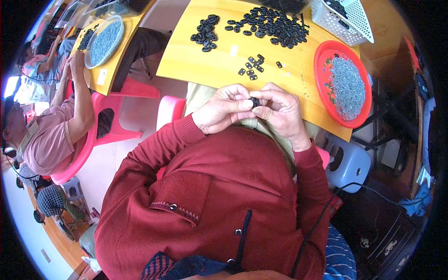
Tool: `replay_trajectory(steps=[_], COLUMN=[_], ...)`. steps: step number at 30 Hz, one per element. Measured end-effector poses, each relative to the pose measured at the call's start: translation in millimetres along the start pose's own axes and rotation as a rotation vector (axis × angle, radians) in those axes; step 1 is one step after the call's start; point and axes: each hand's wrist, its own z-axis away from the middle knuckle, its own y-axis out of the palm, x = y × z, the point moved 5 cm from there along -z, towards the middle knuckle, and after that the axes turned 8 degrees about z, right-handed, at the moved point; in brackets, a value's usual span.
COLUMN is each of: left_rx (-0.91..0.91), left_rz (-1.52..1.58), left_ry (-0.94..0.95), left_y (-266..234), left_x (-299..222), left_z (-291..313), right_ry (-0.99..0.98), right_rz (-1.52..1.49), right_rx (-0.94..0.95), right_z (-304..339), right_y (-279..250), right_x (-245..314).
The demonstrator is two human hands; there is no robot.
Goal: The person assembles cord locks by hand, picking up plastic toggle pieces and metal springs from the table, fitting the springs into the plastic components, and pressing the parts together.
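Observation:
A small black plastic piece (254, 101) is pinched between the fingertips of my left hand (223, 108) and my right hand (280, 111), in front of the table's near edge. The fingers of both hands are closed on it and cover much of it. Just beyond them, a few small black rectangular pieces (252, 66) lie on the yellow table (186, 60). Farther back spreads a large pile of black oval pieces with holes (275, 27), with a smaller group of ovals (204, 32) to its left.
At the right sits a red tray (322, 84) heaped with small silvery metal parts (347, 88). A white perforated basket (343, 28) stands at the far right corner. A blue stool (350, 163) is below the table. To the left, a person in pink (56, 140) works at another table.

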Motion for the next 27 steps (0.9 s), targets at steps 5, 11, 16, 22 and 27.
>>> replay_trajectory(steps=[5, 11, 16, 22, 27], left_rx=[0.042, 0.029, -0.012, -0.066, -0.097], left_rz=[-0.006, -0.053, -0.109, -0.078, -0.089], left_ry=[0.004, 0.017, -0.033, -0.002, -0.015], left_y=[4, 0, 1, 7, 5], left_x=[1, -2, 1, 1, 2], left_z=[-1, 2, 3, 5, 3], right_ry=[-0.012, 0.035, 0.115, 0.014, -0.224], right_rz=[0.029, -0.031, -0.151, 0.223, 0.686], right_rx=[-0.009, 0.084, 0.122, -0.297, -0.920], right_z=[2, 1, 3, -11, -55], right_y=[2, 2, 1, -46, -157], right_x=[5, 2, 5, 27, 90])
